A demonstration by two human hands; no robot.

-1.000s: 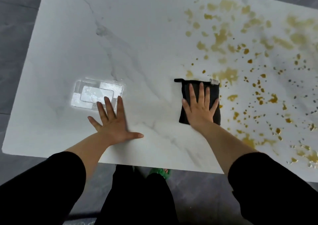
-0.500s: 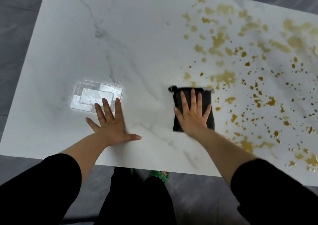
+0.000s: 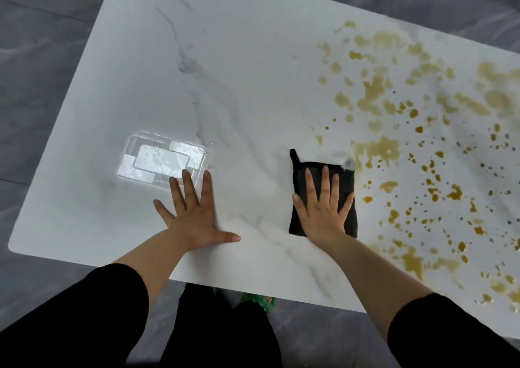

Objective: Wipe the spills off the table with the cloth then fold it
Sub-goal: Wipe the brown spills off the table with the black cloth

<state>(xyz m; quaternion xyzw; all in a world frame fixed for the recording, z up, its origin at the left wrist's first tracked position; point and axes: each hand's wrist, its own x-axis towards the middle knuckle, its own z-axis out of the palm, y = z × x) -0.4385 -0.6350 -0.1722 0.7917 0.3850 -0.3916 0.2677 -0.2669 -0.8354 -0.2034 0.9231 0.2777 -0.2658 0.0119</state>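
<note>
Head view: looks down on a white, grey-veined worktop [image 3: 253, 72] standing on a dark grey floor [image 3: 42, 43].
Cloth: the black cloth [image 3: 298, 179] lies flat on the worktop as a folded rectangle, right of centre and close to the near edge.
Loop: a thin black loop [image 3: 293, 155] sticks out from the cloth's far left corner.
Label: a small pale grey tag [image 3: 349, 162] sits at the cloth's far right corner; any writing on it is too blurred to read.
Right hand: the right hand [image 3: 323, 212] lies flat on the cloth, fingers straight and spread, pressing it down and gripping nothing.
Left hand: the left hand [image 3: 194, 215] lies flat on bare worktop, well to the left of the cloth, with fingers straight, thumb stretched to the right, and nothing held.
Spills: yellow-brown spills [image 3: 377, 148], both blots and droplets, cover the right part of the worktop; the nearest large blot lies just beyond the cloth's far right corner.
Reflection: a bright rectangular glare [image 3: 160, 159] shows on the worktop; the left fingertips overlap its near edge.
Clothing: black sleeves [image 3: 84, 319] cover the upper arms and leave the forearms bare.
Below the near edge: green footwear [image 3: 259, 301] shows on the floor.
</note>
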